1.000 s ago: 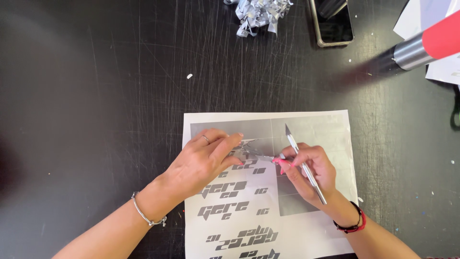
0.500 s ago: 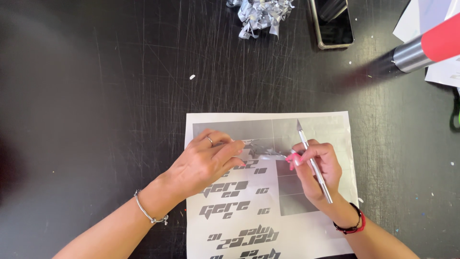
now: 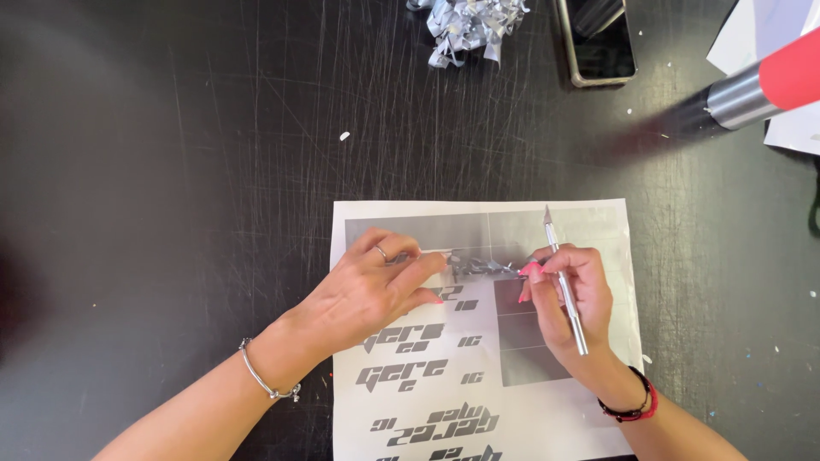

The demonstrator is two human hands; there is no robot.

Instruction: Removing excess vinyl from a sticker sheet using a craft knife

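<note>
A white backing sheet with silver-grey vinyl and cut-out lettering lies on the black table. My left hand presses down on the sheet, a ring on one finger, fingertips by a peeled strip. My right hand holds a slim silver craft knife, blade pointing away from me, and its fingertips pinch a crumpled strip of silver vinyl lifted off the sheet between both hands.
A pile of crumpled silver vinyl scraps lies at the far edge. Beside it sits a phone. A red and silver cylindrical tool lies at the right over white papers. The table is scratched black.
My right hand has shifted slightly right and up with the knife, stretching the peeled strip away from my left hand. The left hand stays pressed on the sheet.
</note>
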